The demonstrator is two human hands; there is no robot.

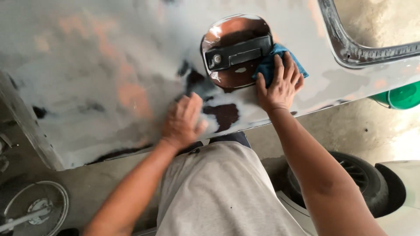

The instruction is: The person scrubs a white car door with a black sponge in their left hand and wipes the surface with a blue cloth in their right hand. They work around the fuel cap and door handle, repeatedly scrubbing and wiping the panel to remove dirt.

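Head view, panel: grey, sanded car door panel [109, 65] fills the upper left and centre of the frame; patches of orange-pink and dark brown show through the grey.
Head view, handle recess: round brown recess [238, 50] at upper centre, with a black door handle [238, 53] across it.
Left hand: left hand [183, 122] at centre frame, fingers curled, pressed flat on the panel just left of a dark brown patch [224, 114]. Cannot tell whether anything lies under the palm.
Right hand: right hand [280, 83] right of centre, fingers spread wide open, pressing a blue cloth [269, 65] against the panel at the recess's right edge; the cloth is pinned under the palm, not clenched.
Obstruction: right hand hides most of the cloth.
Surroundings: window frame edge [350, 48] upper right; green bucket [400, 96] at right edge; black tyre [358, 175] lower right; wheel [35, 207] lower left; concrete floor [350, 126].
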